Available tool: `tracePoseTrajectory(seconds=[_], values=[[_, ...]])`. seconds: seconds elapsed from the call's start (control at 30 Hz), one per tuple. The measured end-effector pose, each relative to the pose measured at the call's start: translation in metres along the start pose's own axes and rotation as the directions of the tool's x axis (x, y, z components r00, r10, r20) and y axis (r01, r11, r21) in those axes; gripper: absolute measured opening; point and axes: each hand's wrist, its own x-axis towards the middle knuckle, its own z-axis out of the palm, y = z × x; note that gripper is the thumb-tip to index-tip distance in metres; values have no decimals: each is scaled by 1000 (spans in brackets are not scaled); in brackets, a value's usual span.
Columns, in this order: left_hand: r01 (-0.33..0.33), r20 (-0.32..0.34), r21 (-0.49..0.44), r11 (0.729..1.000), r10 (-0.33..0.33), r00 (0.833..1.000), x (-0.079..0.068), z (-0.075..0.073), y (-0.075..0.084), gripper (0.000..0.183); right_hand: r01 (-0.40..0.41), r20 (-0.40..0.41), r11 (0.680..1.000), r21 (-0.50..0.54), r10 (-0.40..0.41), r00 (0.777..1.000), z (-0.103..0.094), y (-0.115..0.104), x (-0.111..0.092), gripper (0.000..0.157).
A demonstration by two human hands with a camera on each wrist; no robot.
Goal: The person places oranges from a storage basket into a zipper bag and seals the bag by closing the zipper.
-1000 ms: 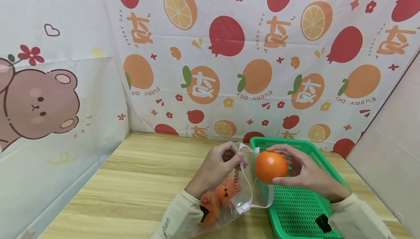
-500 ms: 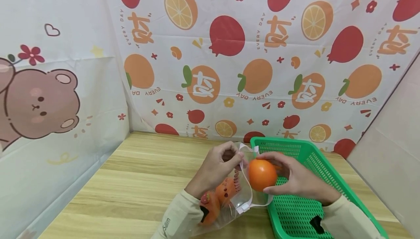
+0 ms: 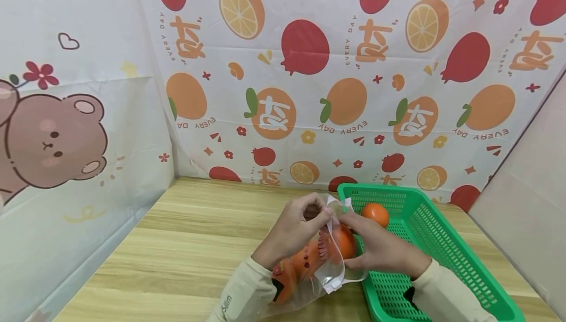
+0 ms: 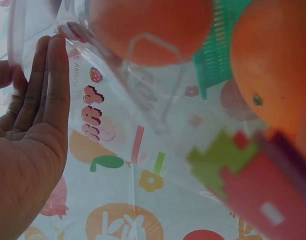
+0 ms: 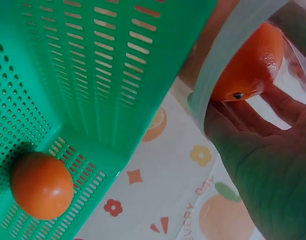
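Observation:
My left hand (image 3: pixel 289 228) pinches the rim of a clear plastic zip bag (image 3: pixel 325 258) with a white slider and printed pictures. Several oranges (image 3: pixel 285 282) lie inside its lower part. In the left wrist view, one orange (image 4: pixel 265 55) shows close up behind the film, beside a strawberry print. My right hand (image 3: pixel 384 248) grips another orange (image 3: pixel 345 242) within the bag's mouth, fingers over the top and thumb below. The right wrist view has the pale bag rim (image 5: pixel 223 60) crossing in front of this orange (image 5: pixel 253 65).
A green perforated basket (image 3: pixel 460 248) stands right of the bag, under my right forearm. A single orange (image 3: pixel 376 214) sits in its far left corner. The wooden table (image 3: pixel 177 248) extends leftward, with a fruit-print cloth (image 3: pixel 305 101) hanging behind.
My right hand has moved left and slightly down, carrying the orange from over the basket into the bag's mouth. The orange in the basket has come into full view. My left hand stays nearly still.

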Motion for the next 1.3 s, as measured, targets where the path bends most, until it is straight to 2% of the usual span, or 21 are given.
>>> tracePoseTrajectory(seconds=[0.1, 0.23, 0.3, 0.4, 0.47, 0.53, 0.63, 0.7, 0.8, 0.97, 1.2, 1.3], values=[[4, -9, 14, 1000, -4, 1000, 0, 1, 0, 12, 19, 20, 1000, 0, -19, 1000, 4, 1, 4, 76], [8, -8, 12, 1000, -8, 1000, 0, 1, 1, 12, 34, 21, 997, -69, -33, 999, 9, 3, 7, 91], [11, -8, 16, 1000, -10, 1000, 0, 1, 1, 13, 29, 21, 995, -98, -27, 999, 12, 3, 8, 93], [17, -12, 23, 1000, -17, 1000, 0, 1, 1, 12, 8, 7, 991, -137, -7, 1000, 14, 2, 8, 83], [23, -16, 27, 999, -23, 1000, 0, 1, 2, 12, 14, -4, 987, -161, -15, 1000, 16, 1, 9, 73], [26, -19, 28, 999, -26, 999, -1, 1, 2, 12, 32, -21, 980, -196, -37, 999, 18, 1, 10, 69], [26, -22, 30, 999, -25, 999, -1, 1, 2, 12, 68, -48, 961, -267, -84, 995, 20, 1, 11, 79], [22, -23, 26, 999, -21, 1000, -1, 1, 1, 13, 73, -62, 950, -303, -96, 993, 22, 2, 12, 88], [18, -25, 24, 1000, -17, 1000, -1, 1, 1, 13, 67, -79, 939, -338, -99, 992, 25, 4, 13, 92], [24, -26, 26, 999, -23, 999, -2, 0, 0, 12, 33, -106, 920, -391, -81, 991, 29, 5, 14, 85], [31, -29, 23, 999, -30, 999, -1, 0, 1, 12, -17, -126, 901, -434, -42, 991, 30, 3, 17, 65], [26, -28, 29, 999, -25, 999, -1, 0, 1, 12, -5, -133, 884, -467, -64, 989, 30, 3, 17, 69]])
